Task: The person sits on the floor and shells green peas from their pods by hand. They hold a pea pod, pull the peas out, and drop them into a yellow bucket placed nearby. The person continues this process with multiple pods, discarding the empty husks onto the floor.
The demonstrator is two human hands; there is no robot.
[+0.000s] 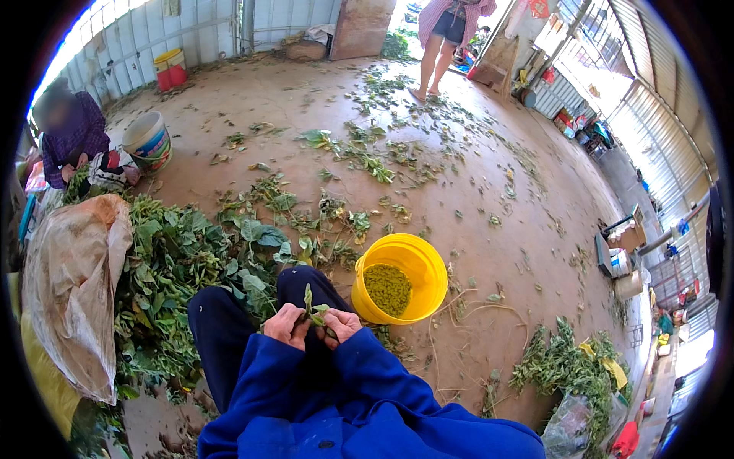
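Note:
Close together above my lap, my left hand (287,325) and my right hand (342,327) pinch a small bunch of green bean pods (309,299) between their fingers. One pod points upward from between the hands; its lower end is hidden by my fingers. Just beyond my right hand stands a yellow plastic bucket (429,281), partly filled with small green shelled beans (387,290). To the left of my knees lies a large heap of leafy bean plants (178,252).
A dirty, pale sack (80,287) borders the heap. Leaves litter the concrete floor (481,252). A seated person (74,132) handles plants beside a white bucket (148,142); another person (444,46) stands near the doorway. Stripped plants (573,367) lie piled at right.

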